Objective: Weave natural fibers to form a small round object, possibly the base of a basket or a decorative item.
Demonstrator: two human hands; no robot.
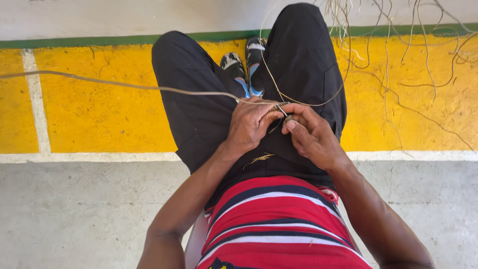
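Both hands pinch a thin wire (149, 87) over the lap: left hand (251, 124), right hand (311, 137) (light, springy, best gripped near its stripped end).

Two hands (251, 124), two shoes (234, 67), one long cord (124, 84).

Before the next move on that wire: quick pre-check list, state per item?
1. Left hand pinching the wire: ok, fingers closed on it near the bared end.
2. Right hand holding a small tool at the wire: ok; tool type cannot tell.
3. Wire's long run leaving to the left, clear of the legs: ok.
4. Slack loop lying over the right thigh, untangled: ok.
5. Loose wires on the yellow floor at far right kept apart from the one in the hands: cannot tell.
6. Scraps on the lap: not ok, some lying there.
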